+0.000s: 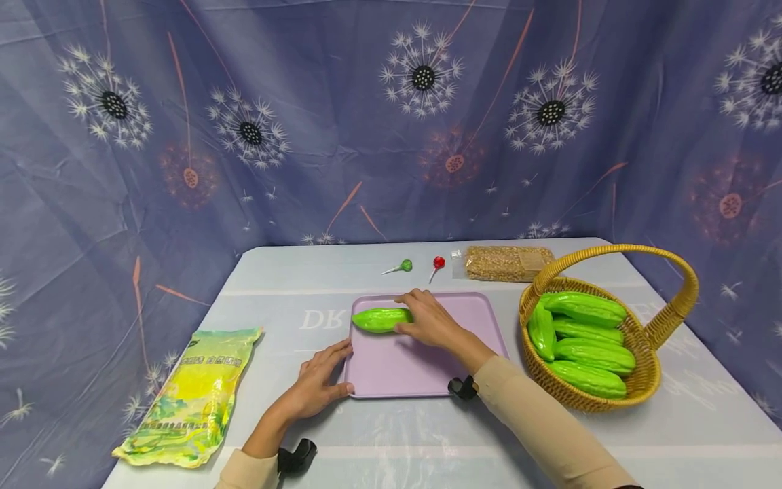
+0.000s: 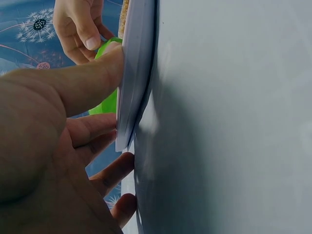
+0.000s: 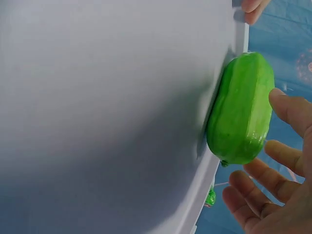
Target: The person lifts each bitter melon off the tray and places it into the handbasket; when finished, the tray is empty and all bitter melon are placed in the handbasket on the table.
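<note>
A ridged green gourd [image 1: 379,320] lies in the upper left part of a light purple tray [image 1: 397,367]. My right hand [image 1: 430,319] is at the gourd's right end. In the right wrist view its thumb is at the side of the gourd [image 3: 241,109], and its loosely spread fingers [image 3: 268,180] are close to the lower end; whether they touch it I cannot tell. My left hand [image 1: 320,380] rests on the table against the tray's left edge, thumb and fingers spread. The left wrist view has those fingertips by the tray's rim [image 2: 134,73].
A wicker basket [image 1: 650,360] with a tall handle holds several similar green gourds [image 1: 589,339] at right. Behind the tray lie a green lollipop [image 1: 406,265], a red lollipop [image 1: 438,262] and a clear bag of grains [image 1: 507,263]. At left lies a yellow-green packet [image 1: 195,394].
</note>
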A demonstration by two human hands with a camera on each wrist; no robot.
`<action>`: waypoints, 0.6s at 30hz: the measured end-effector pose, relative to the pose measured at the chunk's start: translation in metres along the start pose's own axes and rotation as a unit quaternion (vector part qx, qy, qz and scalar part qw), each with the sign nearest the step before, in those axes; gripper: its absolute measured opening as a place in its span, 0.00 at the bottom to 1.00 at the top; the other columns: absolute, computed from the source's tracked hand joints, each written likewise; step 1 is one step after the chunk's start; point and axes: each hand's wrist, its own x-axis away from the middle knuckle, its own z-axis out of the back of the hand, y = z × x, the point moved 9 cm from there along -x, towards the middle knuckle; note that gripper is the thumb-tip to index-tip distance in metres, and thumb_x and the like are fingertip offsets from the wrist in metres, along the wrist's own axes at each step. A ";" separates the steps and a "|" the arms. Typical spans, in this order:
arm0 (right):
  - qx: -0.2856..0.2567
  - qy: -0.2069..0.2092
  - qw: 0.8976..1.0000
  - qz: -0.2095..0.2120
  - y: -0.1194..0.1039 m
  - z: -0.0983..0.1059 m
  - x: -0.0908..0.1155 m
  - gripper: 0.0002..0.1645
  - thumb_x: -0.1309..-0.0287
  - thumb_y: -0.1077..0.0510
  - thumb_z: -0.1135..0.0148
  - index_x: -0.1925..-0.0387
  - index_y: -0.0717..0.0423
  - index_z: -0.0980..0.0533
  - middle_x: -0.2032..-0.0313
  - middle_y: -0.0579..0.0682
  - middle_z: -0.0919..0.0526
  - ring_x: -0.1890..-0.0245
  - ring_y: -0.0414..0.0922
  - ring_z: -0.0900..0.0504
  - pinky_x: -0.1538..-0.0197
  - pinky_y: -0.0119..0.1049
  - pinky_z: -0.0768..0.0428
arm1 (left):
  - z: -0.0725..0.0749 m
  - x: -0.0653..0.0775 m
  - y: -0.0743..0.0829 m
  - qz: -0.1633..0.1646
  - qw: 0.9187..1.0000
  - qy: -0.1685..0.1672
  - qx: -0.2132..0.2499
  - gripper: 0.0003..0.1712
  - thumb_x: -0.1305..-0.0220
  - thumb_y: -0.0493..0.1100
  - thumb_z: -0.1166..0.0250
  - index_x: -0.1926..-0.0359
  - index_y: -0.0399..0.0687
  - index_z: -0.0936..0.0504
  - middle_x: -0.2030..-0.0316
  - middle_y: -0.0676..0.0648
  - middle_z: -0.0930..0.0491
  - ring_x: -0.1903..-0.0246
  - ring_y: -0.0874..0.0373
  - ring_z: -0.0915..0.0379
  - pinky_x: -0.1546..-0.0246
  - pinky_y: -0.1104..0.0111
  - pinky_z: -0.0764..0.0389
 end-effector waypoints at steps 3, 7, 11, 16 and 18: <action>-0.002 -0.004 1.000 0.000 0.001 -0.002 -0.002 0.36 0.50 0.45 0.32 0.41 0.53 0.29 0.48 0.54 0.23 0.47 0.52 0.27 0.42 0.46 0.29 | -0.001 -0.001 -0.001 -0.001 1.000 0.003 -0.003 0.38 0.44 0.47 0.33 0.34 0.40 0.34 0.30 0.45 0.41 0.34 0.43 0.44 0.43 0.47 0.46; -0.006 -0.014 1.000 -0.004 0.004 -0.005 -0.003 0.36 0.50 0.45 0.32 0.41 0.53 0.29 0.47 0.54 0.24 0.45 0.53 0.28 0.38 0.48 0.32 | -0.002 0.000 -0.001 0.001 1.000 0.001 0.002 0.38 0.44 0.47 0.33 0.34 0.40 0.34 0.30 0.45 0.41 0.33 0.43 0.44 0.44 0.47 0.46; -0.009 -0.020 1.000 -0.009 0.005 -0.007 -0.004 0.35 0.49 0.46 0.32 0.41 0.52 0.29 0.47 0.55 0.24 0.43 0.53 0.28 0.34 0.49 0.36 | -0.002 0.000 0.000 -0.001 1.000 0.000 0.002 0.38 0.44 0.47 0.33 0.34 0.40 0.34 0.29 0.45 0.42 0.33 0.43 0.44 0.43 0.46 0.47; -0.017 -0.031 0.999 -0.012 0.005 -0.009 -0.005 0.34 0.48 0.46 0.32 0.40 0.52 0.29 0.46 0.55 0.24 0.44 0.53 0.28 0.38 0.48 0.32 | 0.000 0.000 0.000 -0.003 1.000 0.007 -0.008 0.38 0.44 0.48 0.33 0.35 0.40 0.34 0.30 0.46 0.41 0.34 0.43 0.43 0.45 0.48 0.45; -0.015 -0.035 0.999 -0.014 0.006 -0.008 -0.005 0.34 0.48 0.47 0.32 0.40 0.52 0.29 0.46 0.55 0.24 0.44 0.53 0.28 0.40 0.48 0.31 | 0.000 0.001 0.001 -0.005 1.000 0.007 -0.009 0.38 0.44 0.48 0.33 0.35 0.41 0.34 0.30 0.46 0.41 0.34 0.43 0.43 0.45 0.49 0.45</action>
